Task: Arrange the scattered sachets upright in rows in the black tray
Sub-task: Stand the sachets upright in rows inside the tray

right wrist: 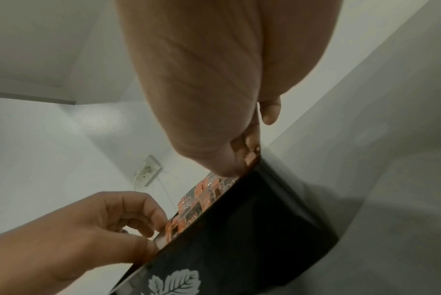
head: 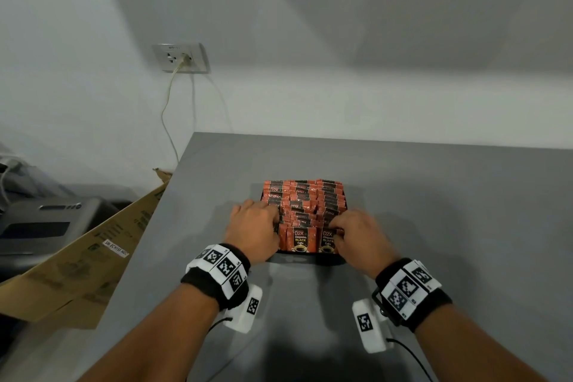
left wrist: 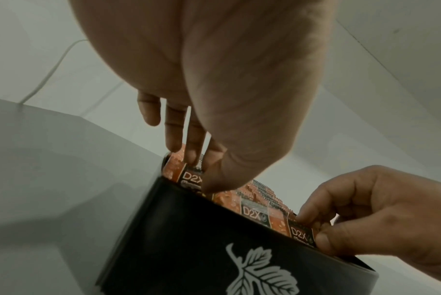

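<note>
Left hand (head: 254, 228): at the tray's near left corner, fingers (left wrist: 189, 147) curled, pinching the front left sachet.
Right hand (head: 359, 234): at the near right corner, thumb and fingers (left wrist: 312, 214) pinching the front right sachet's top.
Tray (left wrist: 214, 239): black, leaf emblem on near wall, mid-table (head: 434, 195).
Sachets (head: 305, 205): orange, upright in rows, filling the tray.
Socket (head: 179, 57): on far wall, cord plugged in.

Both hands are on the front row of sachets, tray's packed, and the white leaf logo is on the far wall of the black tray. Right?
Not quite: the white leaf logo sits on the near wall of the black tray, the side facing the person, as the left wrist view shows. The rest holds: the left hand and right hand both pinch sachets in the front row, and the tray is packed.
</note>
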`<state>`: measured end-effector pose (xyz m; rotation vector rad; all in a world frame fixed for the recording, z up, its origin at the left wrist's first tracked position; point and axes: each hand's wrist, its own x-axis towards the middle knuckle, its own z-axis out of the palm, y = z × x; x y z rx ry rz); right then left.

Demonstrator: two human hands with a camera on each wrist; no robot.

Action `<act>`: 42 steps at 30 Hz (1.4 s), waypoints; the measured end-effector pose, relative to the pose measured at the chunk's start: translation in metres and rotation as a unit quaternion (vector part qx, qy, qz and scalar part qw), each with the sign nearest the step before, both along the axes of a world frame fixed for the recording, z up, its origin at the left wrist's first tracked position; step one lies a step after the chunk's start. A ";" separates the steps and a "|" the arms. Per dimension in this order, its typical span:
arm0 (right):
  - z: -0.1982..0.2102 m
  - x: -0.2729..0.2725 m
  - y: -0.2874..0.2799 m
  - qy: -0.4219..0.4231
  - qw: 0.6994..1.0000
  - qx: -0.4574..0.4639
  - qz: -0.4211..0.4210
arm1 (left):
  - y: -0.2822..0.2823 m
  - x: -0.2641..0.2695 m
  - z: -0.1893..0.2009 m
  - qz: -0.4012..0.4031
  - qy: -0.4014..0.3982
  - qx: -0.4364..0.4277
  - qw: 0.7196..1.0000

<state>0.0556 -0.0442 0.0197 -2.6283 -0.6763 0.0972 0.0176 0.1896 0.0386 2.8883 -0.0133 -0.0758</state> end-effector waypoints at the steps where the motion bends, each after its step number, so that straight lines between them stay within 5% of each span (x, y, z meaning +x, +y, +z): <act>1: 0.000 0.000 -0.001 -0.006 1.000 0.000 0.000 | 0.000 0.000 0.000 -0.003 -0.007 -0.004 1.000; 6: 0.004 0.002 0.012 -0.039 0.999 0.029 0.022 | -0.005 0.002 0.000 -0.065 -0.006 -0.075 0.995; 9: 0.004 0.001 0.028 -0.048 0.997 -0.011 0.052 | -0.006 0.000 -0.004 -0.095 0.012 -0.045 0.994; 16: -0.002 -0.003 0.045 -0.043 0.990 -0.106 0.078 | -0.004 -0.009 -0.011 -0.067 0.052 0.017 0.996; 42: 0.008 0.019 0.053 -0.034 0.991 -0.114 0.054 | -0.004 0.005 -0.004 -0.032 0.043 -0.026 0.998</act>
